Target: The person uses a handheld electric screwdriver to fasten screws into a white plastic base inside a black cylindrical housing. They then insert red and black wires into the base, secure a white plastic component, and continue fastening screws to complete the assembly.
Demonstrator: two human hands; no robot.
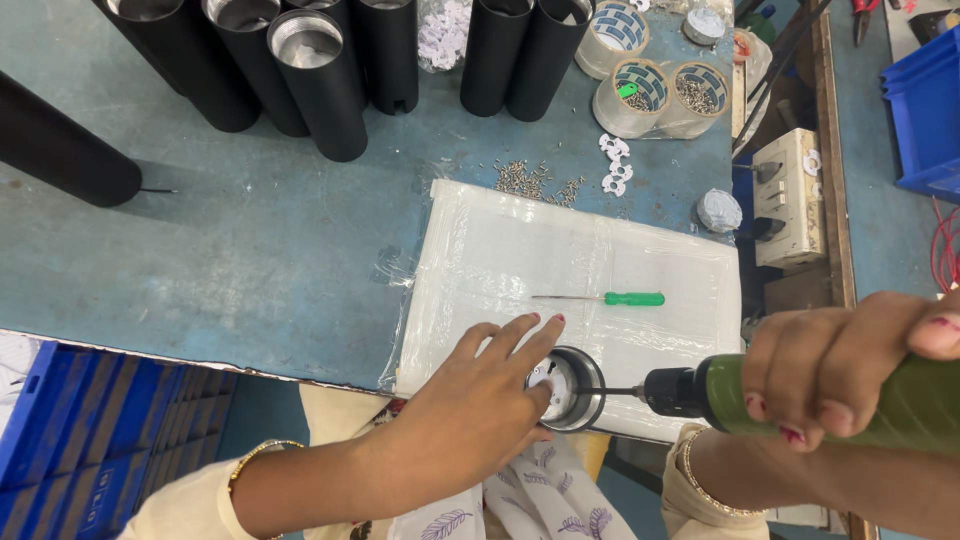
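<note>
My left hand (480,395) rests over the mouth of a black metal tube (578,392) that stands at the near edge of the bench, its fingers spread on the rim and on a white part inside. My right hand (840,365) grips a green power screwdriver (800,400) held level. Its bit reaches into the tube's open end from the right. A small screwdriver with a green handle (610,298) lies on the white padded sheet (520,250) just beyond.
Several upright black tubes (320,85) stand at the back of the blue bench, one more lies at the left (60,150). Loose screws (535,182), white plastic rings (613,163), tape rolls holding screws (640,95), a socket strip (790,200) and blue crates (90,430) surround the sheet.
</note>
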